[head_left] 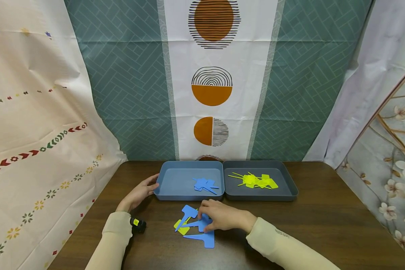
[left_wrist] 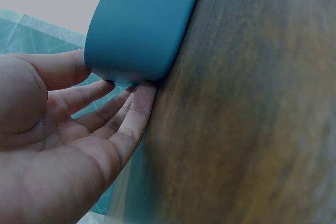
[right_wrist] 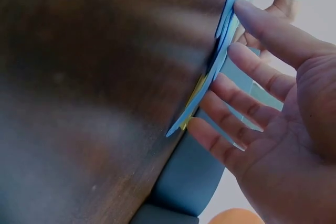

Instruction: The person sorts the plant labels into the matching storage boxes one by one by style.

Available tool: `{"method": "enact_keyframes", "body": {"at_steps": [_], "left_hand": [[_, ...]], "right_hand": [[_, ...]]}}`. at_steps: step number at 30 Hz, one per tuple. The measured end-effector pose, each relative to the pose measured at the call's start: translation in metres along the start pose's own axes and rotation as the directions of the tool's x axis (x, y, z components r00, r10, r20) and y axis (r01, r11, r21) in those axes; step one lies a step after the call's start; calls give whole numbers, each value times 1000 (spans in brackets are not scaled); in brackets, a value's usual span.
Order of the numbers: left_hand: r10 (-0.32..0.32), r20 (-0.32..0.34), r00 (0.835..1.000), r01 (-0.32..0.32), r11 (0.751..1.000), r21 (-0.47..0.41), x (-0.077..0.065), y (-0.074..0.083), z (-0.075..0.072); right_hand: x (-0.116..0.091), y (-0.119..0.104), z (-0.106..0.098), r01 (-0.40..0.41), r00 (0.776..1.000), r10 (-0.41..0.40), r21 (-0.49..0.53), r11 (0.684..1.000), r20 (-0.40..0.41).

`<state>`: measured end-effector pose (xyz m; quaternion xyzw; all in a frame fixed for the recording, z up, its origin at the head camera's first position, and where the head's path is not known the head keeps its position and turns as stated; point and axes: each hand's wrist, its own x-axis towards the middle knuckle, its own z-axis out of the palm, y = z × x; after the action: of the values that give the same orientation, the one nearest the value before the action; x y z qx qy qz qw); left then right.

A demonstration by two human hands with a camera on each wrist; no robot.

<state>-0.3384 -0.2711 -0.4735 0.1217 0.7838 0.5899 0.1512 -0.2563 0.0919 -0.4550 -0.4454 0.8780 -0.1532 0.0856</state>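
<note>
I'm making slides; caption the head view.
Left grip touching the blue tray, right grip at a pile of blue and yellow tags.

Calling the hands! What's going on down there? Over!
Left hand touching blue tray. Right hand touching loose blue tags. Yellow tag partly covered by blue ones.

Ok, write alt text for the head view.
A person's right grip touches loose blue tags over at least one yellow tag on a brown table, while the left grip touches the left end of a blue tray. That tray holds more blue tags; a grey tray against its right side holds yellow ones.
</note>
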Motion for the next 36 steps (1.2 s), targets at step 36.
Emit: {"method": "enact_keyframes", "body": {"at_steps": [36], "left_hand": [[-4,6,1000,4,1000,-8,1,-1,-1]], "right_hand": [[-9,8,-14,-39,998,51,225,974,-44]]}}
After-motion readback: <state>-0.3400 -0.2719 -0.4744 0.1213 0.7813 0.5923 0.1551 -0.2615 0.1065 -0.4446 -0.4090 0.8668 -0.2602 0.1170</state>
